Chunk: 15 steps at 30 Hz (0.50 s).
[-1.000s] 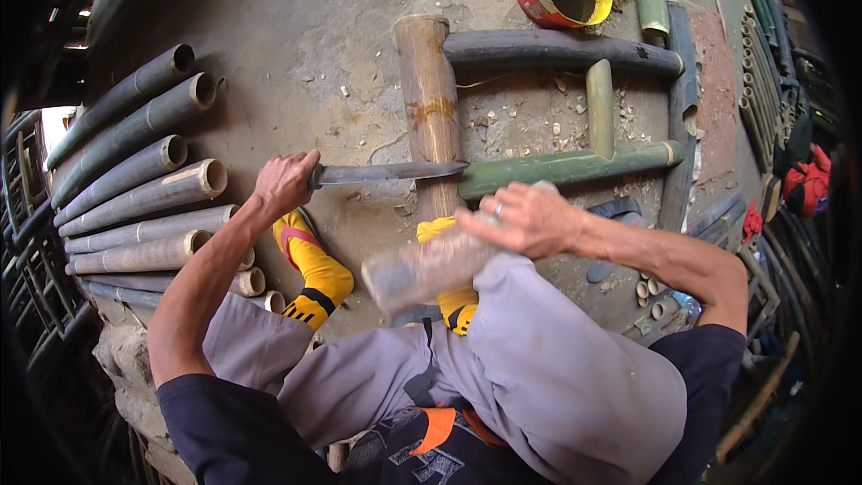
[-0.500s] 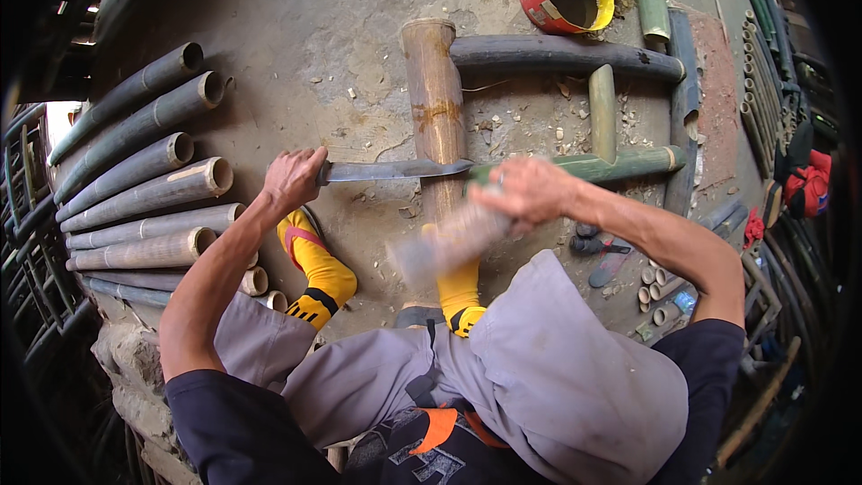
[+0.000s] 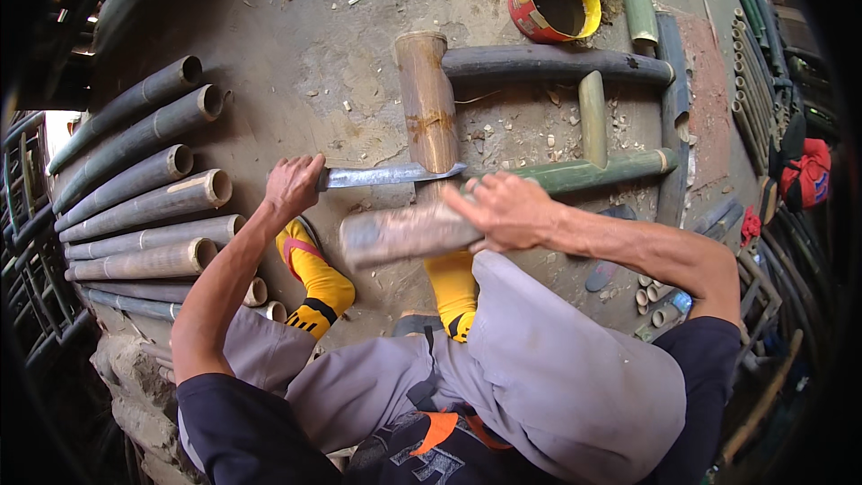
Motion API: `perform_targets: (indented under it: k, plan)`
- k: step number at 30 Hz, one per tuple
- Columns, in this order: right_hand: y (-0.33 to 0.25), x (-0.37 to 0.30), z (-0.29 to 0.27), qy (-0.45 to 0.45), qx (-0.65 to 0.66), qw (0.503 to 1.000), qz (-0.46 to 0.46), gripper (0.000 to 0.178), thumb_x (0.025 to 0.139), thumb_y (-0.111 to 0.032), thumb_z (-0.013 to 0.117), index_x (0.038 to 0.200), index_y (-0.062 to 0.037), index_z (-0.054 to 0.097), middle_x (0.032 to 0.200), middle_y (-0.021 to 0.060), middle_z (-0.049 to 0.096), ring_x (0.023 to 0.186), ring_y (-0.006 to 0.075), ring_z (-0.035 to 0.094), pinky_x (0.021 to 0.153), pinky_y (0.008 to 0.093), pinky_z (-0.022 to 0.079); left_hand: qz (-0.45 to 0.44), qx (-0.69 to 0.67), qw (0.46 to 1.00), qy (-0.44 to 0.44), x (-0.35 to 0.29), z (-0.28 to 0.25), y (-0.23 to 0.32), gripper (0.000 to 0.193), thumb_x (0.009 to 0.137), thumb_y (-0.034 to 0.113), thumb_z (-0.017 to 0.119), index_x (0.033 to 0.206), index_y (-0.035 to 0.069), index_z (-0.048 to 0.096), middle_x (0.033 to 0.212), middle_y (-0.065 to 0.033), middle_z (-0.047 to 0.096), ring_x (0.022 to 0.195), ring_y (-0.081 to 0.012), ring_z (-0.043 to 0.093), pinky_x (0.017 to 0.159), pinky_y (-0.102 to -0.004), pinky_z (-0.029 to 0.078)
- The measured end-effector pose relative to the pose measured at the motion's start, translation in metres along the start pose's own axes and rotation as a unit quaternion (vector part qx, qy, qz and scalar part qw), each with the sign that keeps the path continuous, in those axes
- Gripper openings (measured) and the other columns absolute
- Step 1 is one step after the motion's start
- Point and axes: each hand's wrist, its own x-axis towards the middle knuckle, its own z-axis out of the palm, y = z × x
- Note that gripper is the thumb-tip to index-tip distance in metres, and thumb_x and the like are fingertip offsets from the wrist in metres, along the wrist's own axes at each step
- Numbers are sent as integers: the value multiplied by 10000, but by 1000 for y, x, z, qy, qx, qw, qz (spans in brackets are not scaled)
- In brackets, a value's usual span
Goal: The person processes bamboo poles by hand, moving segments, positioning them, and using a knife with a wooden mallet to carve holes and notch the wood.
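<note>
My left hand (image 3: pixel 294 183) is closed round the handle of a machete (image 3: pixel 377 176). Its blade points right and lies across a thick brown bamboo piece (image 3: pixel 426 90), which has damp streaks above the blade. Below the blade, my right hand (image 3: pixel 514 212) grips one end of a worn, heavy wooden club (image 3: pixel 404 235), slightly blurred, whose thick end reaches left. The club hides the lower part of the brown bamboo. A green bamboo pole (image 3: pixel 584 171) runs right from behind my right hand. A dark bamboo pole (image 3: pixel 557 64) extends right beside the brown piece.
Several cut bamboo poles (image 3: pixel 148 207) lie in a row at left. A red and yellow bucket (image 3: pixel 557 2) of dark liquid stands at the far right. A short bamboo piece (image 3: pixel 593 119) bridges the two poles. My yellow-socked feet (image 3: pixel 316 283) are near the bamboo.
The club has swung from a blurred, slanting position to a more level one farther left, my right hand coming slightly nearer. My left hand still holds the machete across the bamboo.
</note>
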Motion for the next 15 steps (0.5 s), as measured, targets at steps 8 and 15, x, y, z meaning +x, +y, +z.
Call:
perform_targets:
  k: [8,15]
  plan:
    - [35,-11,11,-30,16,995,99,789,639,-391,809,1237,-30,441,938,186,643,850,361,656,715,449,543,17,-8,1000,8,6,0,-1,256,679,53,607,913,92,508,802,-120,626,783,-322,637,648,-429,475]
    - [24,-42,22,164,211,929,255,851,665,-361,809,1367,-136,385,938,268,645,837,406,665,747,452,559,11,-302,909,-286,48,-55,-35,213,544,56,658,726,41,548,596,-65,574,564,-228,587,504,-379,443]
